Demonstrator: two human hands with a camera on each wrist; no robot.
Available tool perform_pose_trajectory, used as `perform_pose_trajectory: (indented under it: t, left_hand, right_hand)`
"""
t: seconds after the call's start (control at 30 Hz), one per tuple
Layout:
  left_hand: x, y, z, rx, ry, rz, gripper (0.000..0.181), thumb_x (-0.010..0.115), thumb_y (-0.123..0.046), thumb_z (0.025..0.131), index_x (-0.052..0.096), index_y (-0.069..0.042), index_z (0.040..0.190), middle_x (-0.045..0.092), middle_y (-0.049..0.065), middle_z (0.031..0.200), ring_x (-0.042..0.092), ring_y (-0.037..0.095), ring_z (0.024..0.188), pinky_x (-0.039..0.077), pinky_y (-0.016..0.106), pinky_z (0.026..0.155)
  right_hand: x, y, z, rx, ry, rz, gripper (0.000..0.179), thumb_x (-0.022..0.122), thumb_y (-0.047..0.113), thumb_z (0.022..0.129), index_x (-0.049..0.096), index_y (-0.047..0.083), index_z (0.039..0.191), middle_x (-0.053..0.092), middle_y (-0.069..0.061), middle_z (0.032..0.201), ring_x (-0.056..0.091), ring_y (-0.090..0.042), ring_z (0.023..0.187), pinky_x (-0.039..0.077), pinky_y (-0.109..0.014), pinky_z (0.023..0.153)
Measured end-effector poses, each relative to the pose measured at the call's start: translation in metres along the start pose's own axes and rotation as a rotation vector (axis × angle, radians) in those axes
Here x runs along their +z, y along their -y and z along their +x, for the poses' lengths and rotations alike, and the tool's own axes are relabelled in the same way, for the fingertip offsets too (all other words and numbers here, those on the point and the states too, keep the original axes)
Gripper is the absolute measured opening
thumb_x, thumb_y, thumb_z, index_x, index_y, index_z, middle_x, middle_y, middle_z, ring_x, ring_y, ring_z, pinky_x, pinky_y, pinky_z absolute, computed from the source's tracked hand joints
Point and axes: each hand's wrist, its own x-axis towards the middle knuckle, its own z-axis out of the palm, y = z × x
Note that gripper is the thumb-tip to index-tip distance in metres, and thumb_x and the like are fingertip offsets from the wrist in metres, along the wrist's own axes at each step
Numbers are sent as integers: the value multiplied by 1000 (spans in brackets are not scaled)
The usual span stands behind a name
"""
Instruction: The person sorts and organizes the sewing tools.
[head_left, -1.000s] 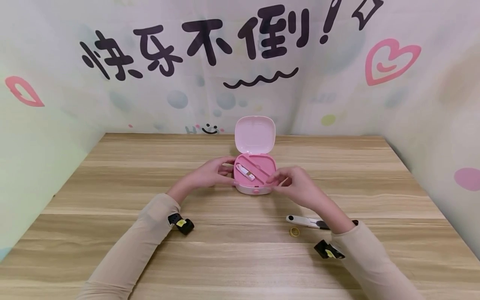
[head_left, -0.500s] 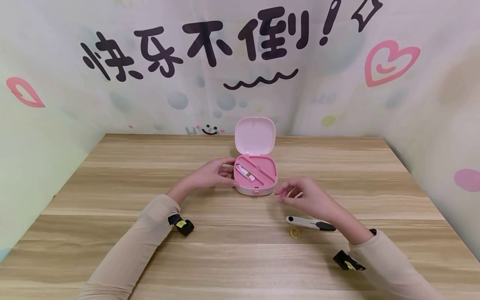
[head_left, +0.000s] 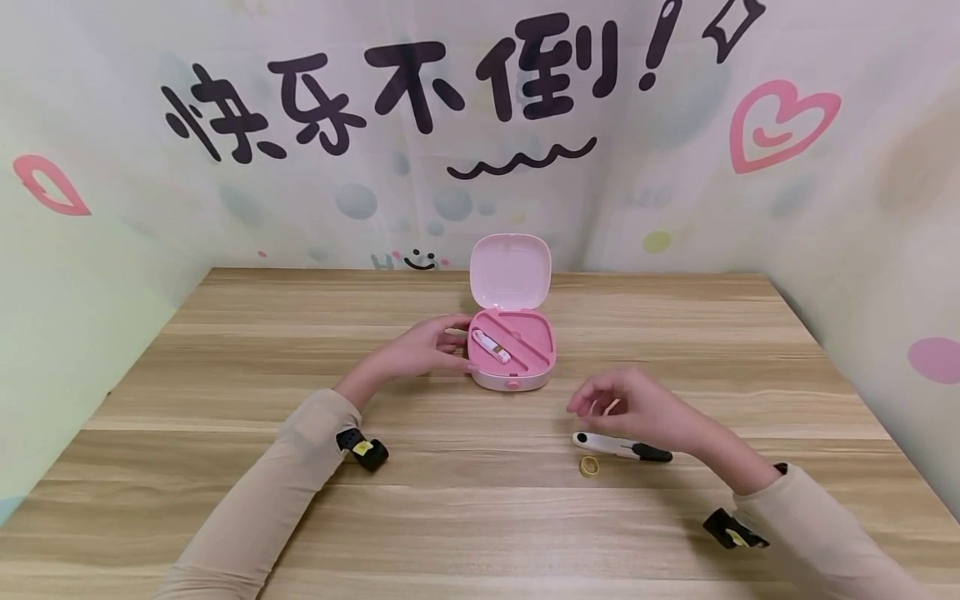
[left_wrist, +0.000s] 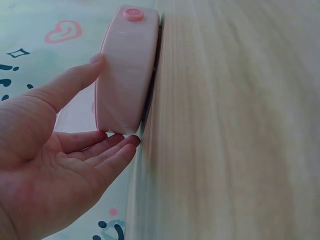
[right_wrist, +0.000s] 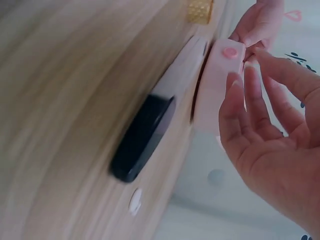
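Pink-and-white plastic clamshell box (head_left: 531, 382) seemed light, stiff, easily side-gripped imo; relaxed left hand (head_left: 416, 347) touched its nine o'clock, right hand (head_left: 636, 407) hung loose, empty.

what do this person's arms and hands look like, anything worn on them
The left sleeve and right sleeve are long, plain beige. Boxy black gear sits at each wrist: the left device and right device each show a yellow patch. The left hand and right hand are without gloves.
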Motion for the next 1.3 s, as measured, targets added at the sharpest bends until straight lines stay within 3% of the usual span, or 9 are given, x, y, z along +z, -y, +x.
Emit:
perform_pose_trajectory:
  t: [0.13,0.4,0.63,0.8,1.3]
  left_hand:
    - [0,0,0,-2,-3,0,76,74,-1,96,35,6,160,41,27,162,46,42,148,42,44,123]
    - [1,0,1,4,-2,2,75,74,-3,96,35,7,159,41,28,162,46,43,148,43,44,123]
    - [1,0,1,0,-3,12,75,74,-2,96,35,6,160,42,28,161,45,42,149,41,44,124]
    - [1,-1,0,-1,1,11,75,74,-2,96,35,6,160,41,27,162,45,42,149,41,44,124]
    - [1,1,1,4,-5,2,74,74,-3,97,35,7,159,41,29,162,46,44,148,43,45,122]
  right_hand:
    - [-3,-4,-6,-32,69,31,16,76,-9,89,75,-4,104,77,-10,97,67,-6,81,65,-27,74]
    - [-4,-7,-16,33,159,114,24,80,-7,84,76,-4,108,75,-14,99,67,-9,83,64,-26,74]
    - [1,-10,-20,45,142,125,28,88,-2,78,77,-3,104,74,-13,93,65,-7,80,61,-23,72]
    - [5,-11,-20,12,120,85,28,90,-3,76,79,-2,101,73,-10,92,64,-5,79,61,-22,69]
    - [12,-15,-23,-2,95,9,24,93,7,78,82,5,99,69,0,85,59,-4,77,57,-21,63]
